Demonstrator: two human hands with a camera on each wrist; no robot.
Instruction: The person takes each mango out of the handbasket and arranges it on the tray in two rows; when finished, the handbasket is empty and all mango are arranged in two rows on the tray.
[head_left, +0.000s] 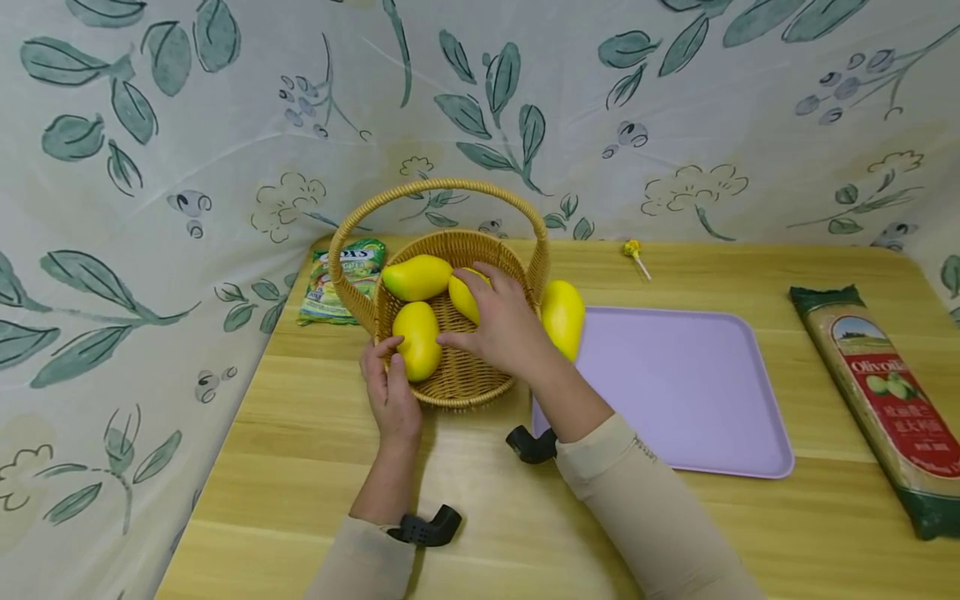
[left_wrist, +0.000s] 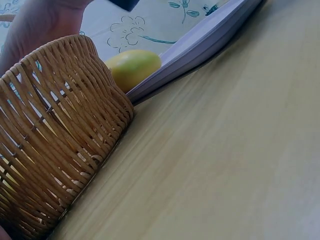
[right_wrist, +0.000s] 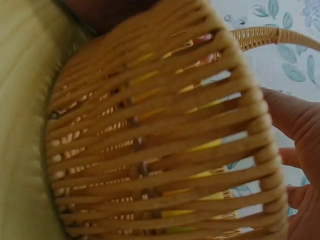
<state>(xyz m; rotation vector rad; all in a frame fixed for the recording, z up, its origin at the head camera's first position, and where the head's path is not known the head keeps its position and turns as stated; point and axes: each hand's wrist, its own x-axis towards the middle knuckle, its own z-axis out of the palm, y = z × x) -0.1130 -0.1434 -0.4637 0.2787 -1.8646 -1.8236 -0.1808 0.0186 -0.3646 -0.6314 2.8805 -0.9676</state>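
Observation:
A woven basket (head_left: pixel 457 392) with a tall arched handle stands on the table, holding several yellow mangoes. My left hand (head_left: pixel 393 400) holds the basket's left front rim, its fingertips beside the front mango (head_left: pixel 417 342). Reaching in over the right side, my right hand (head_left: pixel 506 321) has its fingers curled over another mango (head_left: pixel 463 293), partly hidden beneath them. A third mango (head_left: pixel 417 277) lies at the back left inside. Outside, one more mango (head_left: pixel 564 315) rests between the basket and the purple tray. In the right wrist view, my right hand (right_wrist: pixel 302 145) shows past the basket wall (right_wrist: pixel 165 135).
The purple tray (head_left: pixel 675 392) lies right of the basket. A green candy bag (head_left: pixel 345 283) sits behind it on the left, and a lollipop (head_left: pixel 634 254) near the back edge. A long pasta pack (head_left: pixel 885 400) lies far right. Patterned cloth (head_left: pixel 480 100) hangs behind the table.

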